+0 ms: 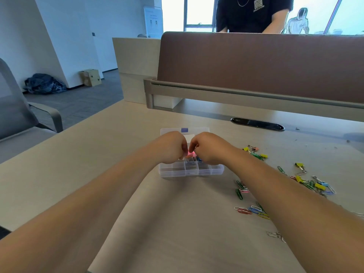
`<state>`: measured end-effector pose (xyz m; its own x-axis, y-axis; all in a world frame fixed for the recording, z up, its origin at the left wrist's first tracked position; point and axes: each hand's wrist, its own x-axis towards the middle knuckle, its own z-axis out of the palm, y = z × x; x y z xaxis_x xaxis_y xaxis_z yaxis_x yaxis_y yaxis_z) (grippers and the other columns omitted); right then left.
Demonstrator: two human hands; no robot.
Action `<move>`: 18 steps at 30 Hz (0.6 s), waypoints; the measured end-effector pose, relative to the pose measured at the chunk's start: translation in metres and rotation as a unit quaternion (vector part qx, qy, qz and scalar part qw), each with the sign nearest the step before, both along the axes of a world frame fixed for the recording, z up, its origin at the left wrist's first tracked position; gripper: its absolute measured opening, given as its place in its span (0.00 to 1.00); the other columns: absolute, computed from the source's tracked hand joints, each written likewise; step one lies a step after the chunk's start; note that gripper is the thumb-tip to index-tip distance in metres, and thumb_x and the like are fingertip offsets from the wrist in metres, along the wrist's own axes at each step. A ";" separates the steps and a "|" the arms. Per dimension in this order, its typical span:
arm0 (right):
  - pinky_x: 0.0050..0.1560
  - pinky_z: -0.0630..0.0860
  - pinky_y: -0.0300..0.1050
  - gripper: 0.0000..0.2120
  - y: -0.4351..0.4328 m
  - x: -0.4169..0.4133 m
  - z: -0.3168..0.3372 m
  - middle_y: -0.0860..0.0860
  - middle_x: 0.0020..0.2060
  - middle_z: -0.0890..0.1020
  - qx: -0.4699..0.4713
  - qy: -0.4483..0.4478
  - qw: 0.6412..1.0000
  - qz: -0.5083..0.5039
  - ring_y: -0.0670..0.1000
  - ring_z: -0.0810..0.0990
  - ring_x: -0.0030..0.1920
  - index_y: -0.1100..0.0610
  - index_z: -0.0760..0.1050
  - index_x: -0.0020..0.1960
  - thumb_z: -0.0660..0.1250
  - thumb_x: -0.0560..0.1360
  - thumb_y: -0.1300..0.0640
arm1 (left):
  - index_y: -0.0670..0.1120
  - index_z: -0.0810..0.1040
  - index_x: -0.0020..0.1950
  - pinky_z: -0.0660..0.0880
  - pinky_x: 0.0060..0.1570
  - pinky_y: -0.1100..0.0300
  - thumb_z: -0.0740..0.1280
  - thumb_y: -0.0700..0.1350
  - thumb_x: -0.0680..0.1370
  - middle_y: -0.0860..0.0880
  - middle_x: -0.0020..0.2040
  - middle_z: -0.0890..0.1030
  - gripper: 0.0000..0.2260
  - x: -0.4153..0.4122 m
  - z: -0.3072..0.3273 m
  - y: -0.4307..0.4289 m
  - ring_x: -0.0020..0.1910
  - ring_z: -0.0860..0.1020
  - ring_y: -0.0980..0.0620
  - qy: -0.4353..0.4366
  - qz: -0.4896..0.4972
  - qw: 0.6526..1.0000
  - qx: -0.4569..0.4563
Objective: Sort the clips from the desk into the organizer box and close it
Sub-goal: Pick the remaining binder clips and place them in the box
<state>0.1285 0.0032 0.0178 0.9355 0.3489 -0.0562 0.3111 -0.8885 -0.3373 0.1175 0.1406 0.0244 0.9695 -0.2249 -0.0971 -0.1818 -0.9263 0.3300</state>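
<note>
While our left hand [173, 148] and right hand [206, 149] meet over the clear organizer box [191, 171] on the desk [98, 154], both have fingers curled, with fingertips at a small pink clip [191, 154] just above the middle compartments. We cannot tell which hand pinches it. The lid [184, 131] lies open behind. Loose coloured clips [307, 182] lie scattered to our right.

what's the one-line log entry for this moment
sorting | left hand, right hand pinch pink clip over organizer box | lid open | loose clips on desk
</note>
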 end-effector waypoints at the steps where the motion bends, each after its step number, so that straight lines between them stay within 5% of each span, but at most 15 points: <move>1: 0.44 0.70 0.40 0.17 -0.001 0.000 0.000 0.52 0.54 0.83 0.001 -0.002 1.000 -0.001 0.51 0.78 0.46 0.54 0.82 0.59 0.62 0.76 0.68 | 0.41 0.84 0.53 0.70 0.38 0.63 0.62 0.37 0.78 0.41 0.48 0.83 0.11 -0.001 0.001 0.000 0.39 0.75 0.48 0.001 -0.002 1.000 0.002; 18: 0.39 0.68 0.39 0.16 0.000 -0.003 0.001 0.53 0.50 0.83 0.014 0.012 1.000 -0.003 0.53 0.79 0.45 0.54 0.83 0.57 0.61 0.76 0.66 | 0.42 0.82 0.55 0.71 0.43 0.61 0.63 0.36 0.77 0.42 0.51 0.82 0.10 -0.002 -0.006 -0.002 0.47 0.79 0.45 -0.014 -0.006 0.998 0.066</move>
<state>0.1253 0.0035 0.0192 0.9358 0.3458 -0.0681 0.2983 -0.8801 -0.3694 0.1159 0.1386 0.0185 0.9697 -0.2234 -0.0991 -0.2007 -0.9592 0.1990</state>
